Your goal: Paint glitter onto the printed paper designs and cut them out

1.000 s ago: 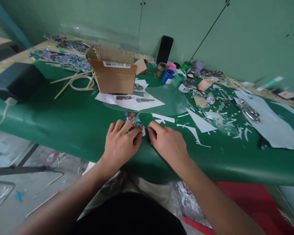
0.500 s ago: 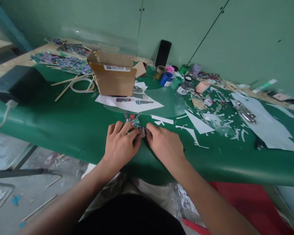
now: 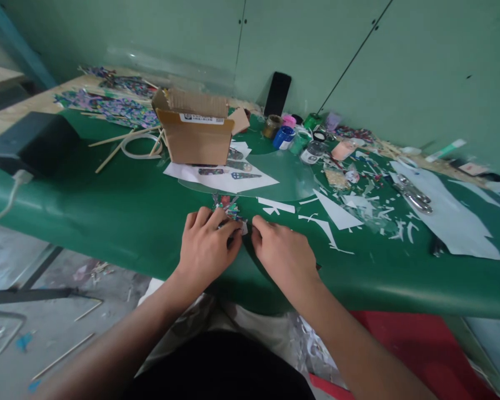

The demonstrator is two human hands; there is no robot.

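Observation:
A small multicoloured piece (image 3: 228,206) with bits of red, green and silver lies on the green table cover, just beyond my fingers. My left hand (image 3: 206,241) is closed at its near edge, thumb and forefinger pinching a small white scrap (image 3: 244,228) joined to or touching it. Just right of the scrap is my right hand (image 3: 283,253), fingers curled and pressed together; whatever its fingertips hold is too small to name. A dark tip of something pokes out beside that hand's outer edge.
Behind my hands stand an open cardboard box (image 3: 198,139) and a white sheet (image 3: 258,178) with patterned pieces. Paint jars (image 3: 283,137) and a phone (image 3: 278,94) are farther back. White paper scraps and metal pliers (image 3: 414,194) lie right, a black box (image 3: 31,141) left.
My right hand has shifted slightly right, so its fingertips are a bit farther from the white scrap. My left hand stays nearly in place. The view has moved a little.

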